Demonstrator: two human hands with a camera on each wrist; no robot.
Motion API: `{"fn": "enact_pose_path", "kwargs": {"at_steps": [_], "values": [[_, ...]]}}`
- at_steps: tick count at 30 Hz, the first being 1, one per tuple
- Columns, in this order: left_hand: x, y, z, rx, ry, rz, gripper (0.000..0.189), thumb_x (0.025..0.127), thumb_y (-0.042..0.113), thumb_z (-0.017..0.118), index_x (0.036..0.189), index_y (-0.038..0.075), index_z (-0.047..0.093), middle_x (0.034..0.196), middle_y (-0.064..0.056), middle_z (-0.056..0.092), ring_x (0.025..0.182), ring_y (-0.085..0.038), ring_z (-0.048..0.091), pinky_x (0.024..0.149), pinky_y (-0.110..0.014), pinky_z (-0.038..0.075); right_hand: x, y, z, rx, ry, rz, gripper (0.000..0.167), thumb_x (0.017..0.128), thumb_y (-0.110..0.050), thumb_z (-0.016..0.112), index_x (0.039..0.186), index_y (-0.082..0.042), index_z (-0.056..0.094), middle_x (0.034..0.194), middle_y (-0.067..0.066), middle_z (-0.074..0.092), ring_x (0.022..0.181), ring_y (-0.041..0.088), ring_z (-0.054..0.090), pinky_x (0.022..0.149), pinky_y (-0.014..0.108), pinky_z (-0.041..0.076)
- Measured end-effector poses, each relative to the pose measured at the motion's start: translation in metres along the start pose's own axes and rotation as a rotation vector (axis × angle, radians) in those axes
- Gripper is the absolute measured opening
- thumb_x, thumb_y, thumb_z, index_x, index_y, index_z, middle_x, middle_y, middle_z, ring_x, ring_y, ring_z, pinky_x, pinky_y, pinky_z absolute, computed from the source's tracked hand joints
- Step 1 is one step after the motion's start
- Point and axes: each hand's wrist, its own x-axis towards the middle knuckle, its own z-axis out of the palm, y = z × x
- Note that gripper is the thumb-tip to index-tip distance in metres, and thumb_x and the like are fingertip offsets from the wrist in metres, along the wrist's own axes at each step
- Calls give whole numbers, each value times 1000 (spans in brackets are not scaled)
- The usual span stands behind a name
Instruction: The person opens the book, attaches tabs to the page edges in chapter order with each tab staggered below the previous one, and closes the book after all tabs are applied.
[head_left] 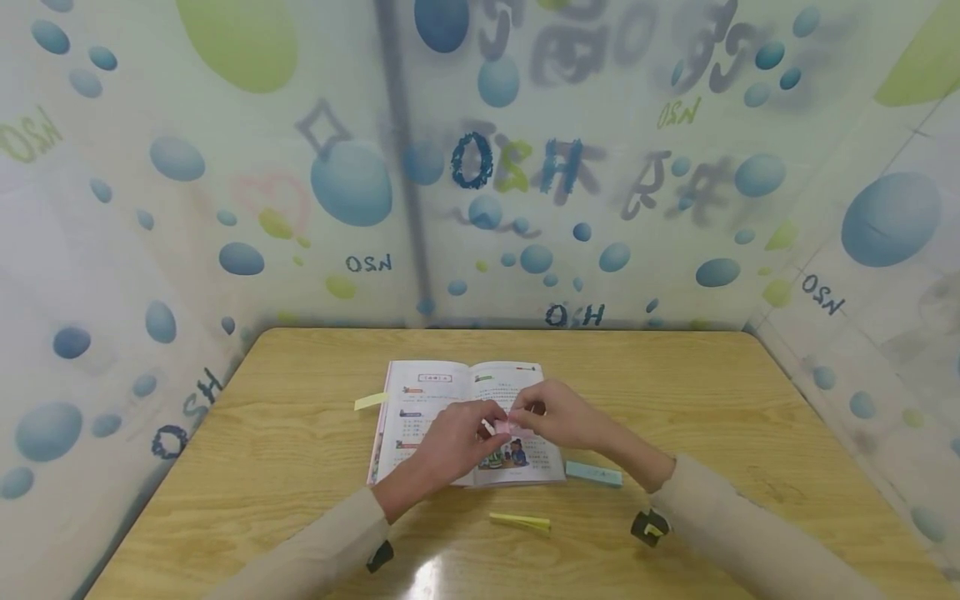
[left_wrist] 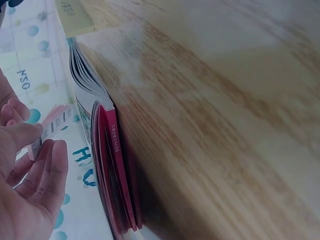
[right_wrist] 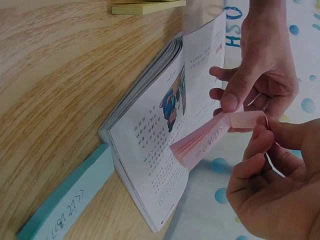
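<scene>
My left hand (head_left: 459,442) is over the open book, pinching a thin pad of pink sticky notes (right_wrist: 205,142) between thumb and fingers. Handwriting runs along the pad's face, and its loose end fans out slightly. At the other end, my right hand (head_left: 558,414) pinches a pink strip that bends up from the pad. Both hands nearly meet above the right page of the book (head_left: 431,417), which shows print and a coloured picture. In the left wrist view, the left thumb lies on the pink notes (left_wrist: 52,122) with the fingers behind them.
A blue sticky-note pad (head_left: 593,473) with handwriting lies against the book's lower right corner. Nearer the front is a yellow pad (head_left: 520,522). A pale yellow strip (head_left: 371,401) sticks out from the book's left edge. Behind the wooden table (head_left: 675,367) hangs a patterned curtain (head_left: 300,208).
</scene>
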Motion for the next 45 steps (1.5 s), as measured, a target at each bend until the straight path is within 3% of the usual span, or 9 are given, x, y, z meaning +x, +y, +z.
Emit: {"fn": "enact_pose_path", "kwargs": {"at_steps": [8,17,25,32,39,45], "values": [[1,-2,0,-29,-27,-33,16,91,16,79,104,8,72,99,-2,74,78,-5,67,66,-19,54,1,0,3,16,0,-52,15,102,-8,62,94,-11,75,88,6,69,79,14,55,70,29,48],[3,-4,-2,-29,-38,-2,13,90,14,79,100,9,73,90,0,73,75,-5,66,63,-18,53,-1,-8,2,34,-11,-116,14,101,-6,63,93,-6,74,88,6,70,75,11,55,68,30,49],[2,-3,-6,-47,-51,-37,11,90,16,79,97,9,73,82,3,71,72,-3,64,60,-20,52,-3,-16,-3,33,-20,-141,15,102,-10,63,93,-5,74,88,8,70,72,10,54,65,28,47],[0,-4,-7,-57,-77,-97,12,90,18,80,97,11,73,79,9,67,68,-4,60,58,-22,52,-9,-12,-9,17,-31,-105,13,101,-11,64,91,-10,72,81,-3,63,72,10,53,65,27,47],[-7,-12,-12,-69,-80,-153,16,89,24,82,97,13,73,81,10,68,73,-4,63,64,-23,53,-21,-2,-26,-1,35,-108,12,102,-12,64,94,-7,72,78,-3,59,68,13,50,60,28,44],[-19,-15,-21,-62,-57,-95,17,89,22,82,98,10,75,82,7,70,72,-3,64,63,-23,53,-30,17,-40,-35,91,-5,12,101,-12,64,93,-11,72,78,0,59,68,16,53,60,27,45]]}}
